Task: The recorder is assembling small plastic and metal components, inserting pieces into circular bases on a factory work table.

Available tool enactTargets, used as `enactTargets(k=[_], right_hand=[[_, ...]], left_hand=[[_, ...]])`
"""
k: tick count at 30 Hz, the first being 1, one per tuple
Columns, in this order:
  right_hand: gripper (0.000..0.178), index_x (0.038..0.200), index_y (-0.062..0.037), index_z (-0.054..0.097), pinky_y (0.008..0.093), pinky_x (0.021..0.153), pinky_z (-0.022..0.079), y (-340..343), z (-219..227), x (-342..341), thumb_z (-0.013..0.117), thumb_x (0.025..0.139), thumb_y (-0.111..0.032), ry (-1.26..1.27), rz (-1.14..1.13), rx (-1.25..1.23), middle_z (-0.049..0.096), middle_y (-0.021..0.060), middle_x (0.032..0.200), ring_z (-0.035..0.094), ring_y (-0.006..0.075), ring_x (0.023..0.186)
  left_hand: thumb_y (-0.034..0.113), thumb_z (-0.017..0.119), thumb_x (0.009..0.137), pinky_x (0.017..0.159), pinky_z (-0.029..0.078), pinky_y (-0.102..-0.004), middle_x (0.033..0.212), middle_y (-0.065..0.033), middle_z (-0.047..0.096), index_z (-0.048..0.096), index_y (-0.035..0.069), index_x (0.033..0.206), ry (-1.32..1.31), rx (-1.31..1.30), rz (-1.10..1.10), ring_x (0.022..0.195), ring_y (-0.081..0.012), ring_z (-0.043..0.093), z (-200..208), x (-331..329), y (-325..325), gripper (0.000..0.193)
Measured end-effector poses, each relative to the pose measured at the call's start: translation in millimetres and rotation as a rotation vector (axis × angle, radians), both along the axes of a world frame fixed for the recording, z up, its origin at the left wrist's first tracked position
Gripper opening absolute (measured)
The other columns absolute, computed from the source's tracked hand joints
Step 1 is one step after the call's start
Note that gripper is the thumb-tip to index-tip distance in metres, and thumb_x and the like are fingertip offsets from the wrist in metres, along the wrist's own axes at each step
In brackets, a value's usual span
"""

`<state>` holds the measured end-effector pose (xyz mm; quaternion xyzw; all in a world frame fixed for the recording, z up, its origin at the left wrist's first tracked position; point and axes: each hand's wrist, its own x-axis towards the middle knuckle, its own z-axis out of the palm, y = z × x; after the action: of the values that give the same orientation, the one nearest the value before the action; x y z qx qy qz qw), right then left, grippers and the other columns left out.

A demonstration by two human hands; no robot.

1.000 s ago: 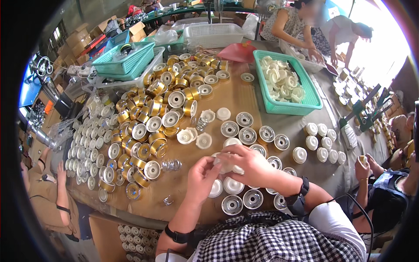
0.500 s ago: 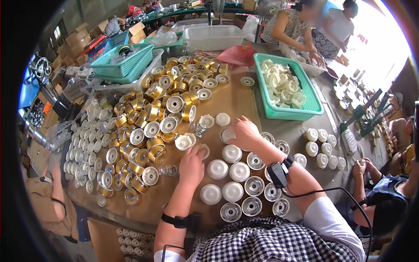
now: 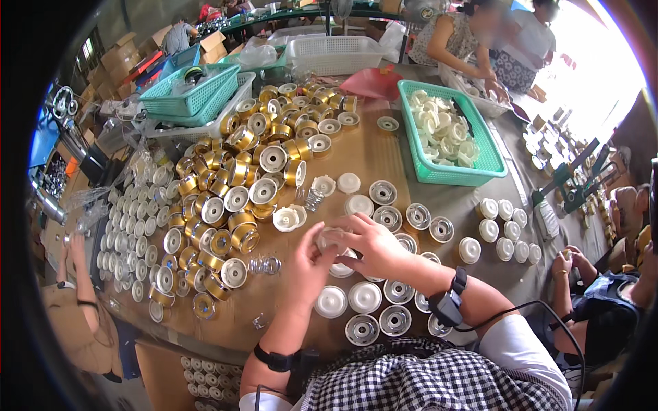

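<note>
My left hand point(image 3: 306, 266) and my right hand point(image 3: 373, 248) meet over the middle of the table. Between their fingertips is a translucent white plastic piece point(image 3: 332, 238), mostly covered by the fingers. Beneath and in front of the hands stand rows of round parts: some with white plastic caps point(image 3: 364, 297), others showing a shiny metal cup point(image 3: 395, 320). Just beyond the left hand lie a white plastic part point(image 3: 286, 218), a coil spring point(image 3: 313, 199) and a white disc point(image 3: 349, 182). Another spring point(image 3: 264, 265) rests left of my left wrist.
A big heap of gold-rimmed cups point(image 3: 240, 175) covers the left middle, with many small white parts point(image 3: 133, 233) beyond it. A green basket point(image 3: 473, 177) of white plastic pieces stands at the far right. A green hand press point(image 3: 565, 181) and co-workers are at the right.
My right hand has come left and toward me to join my left hand, which has drawn slightly nearer. The white piece is now between both hands. Several metal cups previously behind my right arm now show.
</note>
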<state>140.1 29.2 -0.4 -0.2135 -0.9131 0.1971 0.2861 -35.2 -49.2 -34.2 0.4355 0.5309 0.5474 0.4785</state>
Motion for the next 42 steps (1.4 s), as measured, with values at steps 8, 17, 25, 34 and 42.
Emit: enactTargets(k=[8, 17, 25, 34, 42], right_hand=[[0.054, 0.118, -0.0063, 0.069, 0.0405, 0.086, 0.056, 31.9, 14.8, 61.1, 0.086, 0.071, -0.027, -0.048, -0.441, -0.238, 0.063, 0.0139, 0.11, 0.066, 0.0322, 0.096], [0.052, 0.118, -0.0106, 0.072, 0.0424, 0.099, 0.05, 47.2, -19.9, 70.4, 0.086, 0.072, -0.029, -0.277, -0.471, -0.173, 0.063, 0.0118, 0.114, 0.059, 0.0329, 0.115], [0.055, 0.125, -0.0118, 0.069, 0.0454, 0.103, 0.048, 35.9, -19.5, 66.3, 0.085, 0.074, -0.025, -0.353, -0.545, -0.081, 0.061, 0.0134, 0.125, 0.055, 0.035, 0.12], [0.063, 0.135, -0.012, 0.062, 0.0451, 0.095, 0.054, -42.3, 16.2, 19.4, 0.083, 0.077, -0.023, -0.013, -0.154, -0.162, 0.058, 0.0147, 0.131, 0.06, 0.0357, 0.118], [0.065, 0.131, -0.0076, 0.064, 0.0411, 0.087, 0.056, -18.1, 31.5, 38.2, 0.089, 0.073, -0.024, 0.061, -0.073, -0.361, 0.062, 0.0142, 0.118, 0.066, 0.0327, 0.103]], left_hand=[[0.025, 0.071, 0.094, 0.099, 0.051, -0.0443, 0.117, -0.0171, 0.068, 0.059, 0.002, 0.132, 0.946, 0.304, 0.173, 0.109, -0.0344, 0.064, 9.5, -43.0, 10.0, 0.046], [0.007, 0.074, 0.082, 0.102, 0.049, -0.0444, 0.122, -0.012, 0.066, 0.069, 0.006, 0.111, 1.373, 0.228, 0.253, 0.124, -0.0347, 0.054, -40.1, -80.4, 41.3, 0.03], [0.005, 0.068, 0.094, 0.081, 0.058, -0.0346, 0.104, -0.0099, 0.073, 0.068, 0.0, 0.104, 0.151, -0.001, 0.344, 0.093, -0.0236, 0.07, -38.8, -68.0, 18.3, 0.012], [0.011, 0.057, 0.103, 0.094, 0.057, -0.0343, 0.123, -0.0101, 0.066, 0.057, -0.004, 0.131, -0.382, -0.08, -0.182, 0.109, -0.0185, 0.066, 21.1, 6.2, -27.3, 0.032], [0.02, 0.059, 0.104, 0.09, 0.051, -0.0275, 0.115, -0.0063, 0.069, 0.061, -0.003, 0.127, -0.017, 0.001, -0.315, 0.105, -0.0105, 0.063, 27.4, 14.6, -9.6, 0.032]])
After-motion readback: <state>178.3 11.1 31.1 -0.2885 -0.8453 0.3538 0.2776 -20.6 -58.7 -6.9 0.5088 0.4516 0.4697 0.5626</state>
